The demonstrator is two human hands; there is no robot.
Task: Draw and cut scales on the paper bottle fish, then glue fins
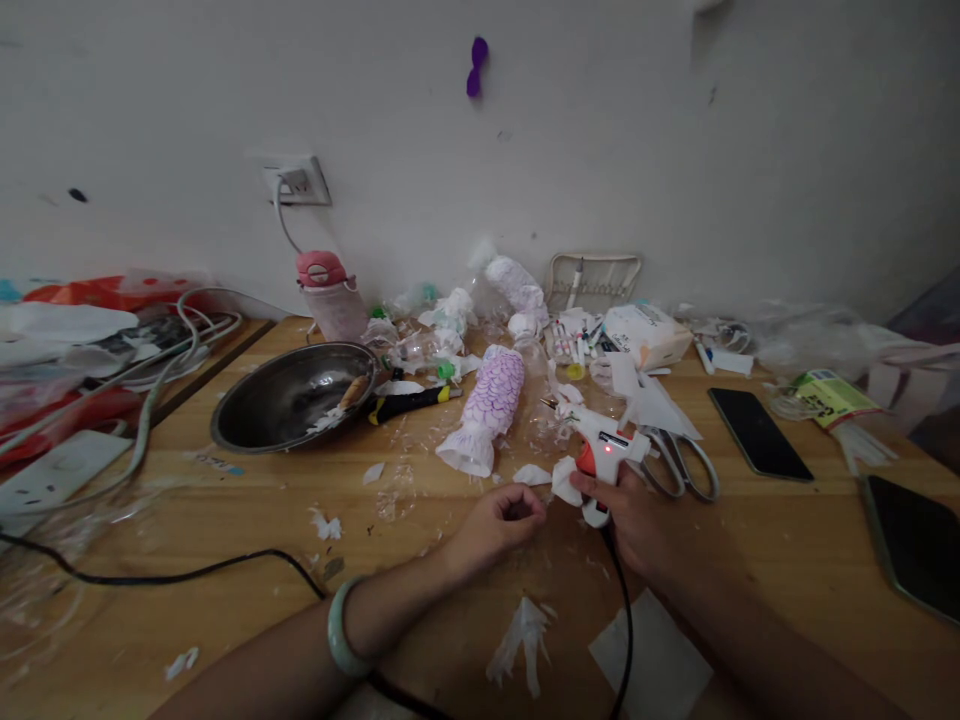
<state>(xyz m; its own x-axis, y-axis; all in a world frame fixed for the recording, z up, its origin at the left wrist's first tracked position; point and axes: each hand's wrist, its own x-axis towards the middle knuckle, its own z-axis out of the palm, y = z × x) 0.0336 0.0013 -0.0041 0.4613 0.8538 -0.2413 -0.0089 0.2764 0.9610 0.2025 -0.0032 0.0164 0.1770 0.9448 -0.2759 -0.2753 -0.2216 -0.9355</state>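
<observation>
My right hand (634, 525) is wrapped round the handle of a white hot glue gun (611, 445), whose red light glows and whose nozzle points up and left. A small white scrap of paper (565, 481) shows beside its trigger, at my right fingertips. Left of the gun, my left hand (506, 520) has its fingers curled in towards the thumb; whatever they pinch, if anything, I cannot make out. Beyond both hands lies a fish-like paper form (491, 405) with purple scale markings and a flared white end. Grey-handled scissors (701, 470) rest just right of the gun.
A metal bowl (247, 405) and a yellow-black utility knife (412, 403) lie left. Behind are a pink bottle (337, 310), markers (570, 340) and a tissue pack (649, 335). Two phones (759, 432) are at right. A black cord (625, 620) hangs from the gun.
</observation>
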